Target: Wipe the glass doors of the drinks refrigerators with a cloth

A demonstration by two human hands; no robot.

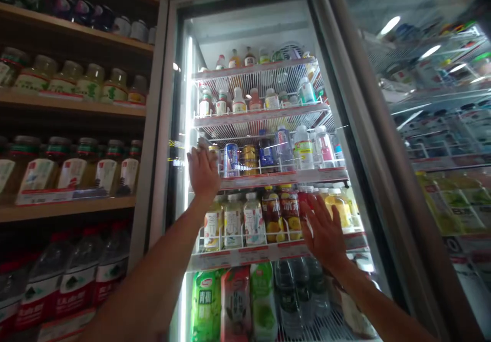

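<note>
My left hand (203, 173) is raised against the glass door (245, 12) of a drinks cooler, near its left side. Its fingers press on a small greyish crumpled piece that looks like a cloth (204, 141), mostly hidden under them. Lower and to the right, my right hand (325, 232) is spread open with its palm toward the glass, holding nothing. Behind the door, a blue can (230, 160) and a gold can (250, 159) stand right of my left hand. Dark-labelled bottles (273, 214) with yellow fruit pictures are left of my right hand.
White wire shelves (264, 178) inside the cooler carry bottles and cans, with green and red cartons (207, 303) at the bottom. Wooden shelves (69, 206) with jars and bottles stand left. A metal door frame (368, 142) runs down the right, beside another glass section with drinks.
</note>
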